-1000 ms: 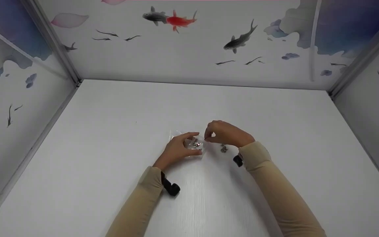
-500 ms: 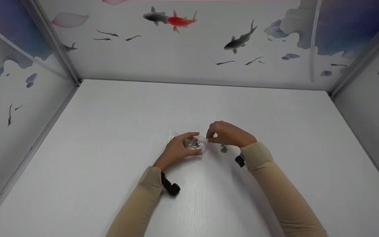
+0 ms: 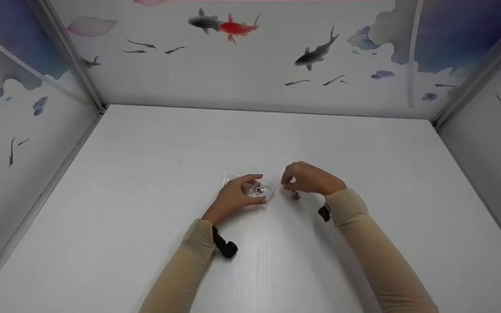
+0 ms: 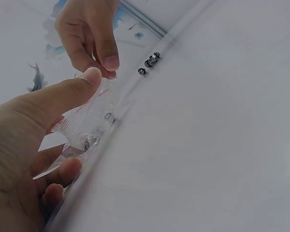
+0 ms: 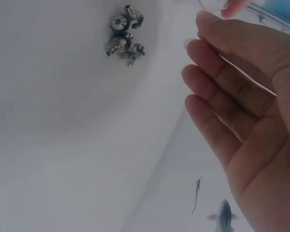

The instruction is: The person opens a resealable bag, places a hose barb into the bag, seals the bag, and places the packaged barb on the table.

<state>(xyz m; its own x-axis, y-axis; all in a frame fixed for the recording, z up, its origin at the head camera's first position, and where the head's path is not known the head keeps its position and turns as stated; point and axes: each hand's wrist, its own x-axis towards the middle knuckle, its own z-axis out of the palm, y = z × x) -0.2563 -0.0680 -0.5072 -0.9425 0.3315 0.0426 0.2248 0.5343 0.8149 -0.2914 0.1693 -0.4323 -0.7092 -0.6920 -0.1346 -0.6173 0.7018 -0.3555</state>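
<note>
My left hand (image 3: 235,193) holds a clear plastic bag (image 3: 269,186), thumb on the near side and fingers on the far side, with its mouth spread toward the right. Small shiny metal parts (image 3: 258,190) lie inside it. Just right of the bag's mouth hovers my right hand (image 3: 309,177), its thumb and forefinger tips close together and nothing visible between them. Below it on the table sits a small pile of silver parts (image 5: 123,41) with round heads and short stems; their exact kind is unclear. The left wrist view shows the bag's red line (image 4: 103,93) near the mouth.
The white table (image 3: 181,139) is bounded by a back panel (image 3: 242,78) printed with fish and by side panels. A black wrist camera (image 3: 228,249) juts from my left wrist, another (image 3: 324,213) from my right.
My right hand has drawn away from the bag's edge to the right, over the pile of metal parts. The bag's mouth looks wider and rounder. My left hand has stayed in place.
</note>
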